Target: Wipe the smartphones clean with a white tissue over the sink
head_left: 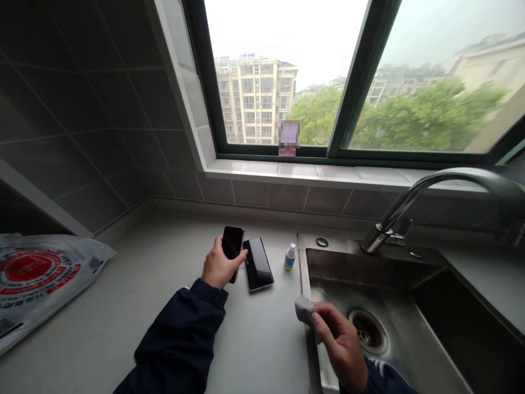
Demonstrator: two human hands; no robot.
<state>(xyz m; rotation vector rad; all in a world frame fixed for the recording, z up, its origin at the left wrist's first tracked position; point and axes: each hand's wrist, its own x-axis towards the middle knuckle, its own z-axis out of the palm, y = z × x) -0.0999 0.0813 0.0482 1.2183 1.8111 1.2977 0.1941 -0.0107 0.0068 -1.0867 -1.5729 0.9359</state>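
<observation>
My left hand (pixel 219 264) grips a black smartphone (pixel 232 246), holding it upright by its lower part just above the counter. Right next to that hand, a second black smartphone (pixel 257 264) lies flat on the grey counter (pixel 164 246), screen up. A small white-capped dropper bottle (pixel 290 257) stands beyond it, near the sink rim. My right hand (pixel 340 342) pinches a small grey-white cloth (pixel 305 311) between thumb and fingers, over the left edge of the sink.
A steel sink (pixel 369 284) with a drain (pixel 368 330) lies to the right, under a curved tap (pixel 443 205). A printed white plastic bag (pixel 41 279) lies at the far left. Dark tiled walls and a window sill stand behind the counter.
</observation>
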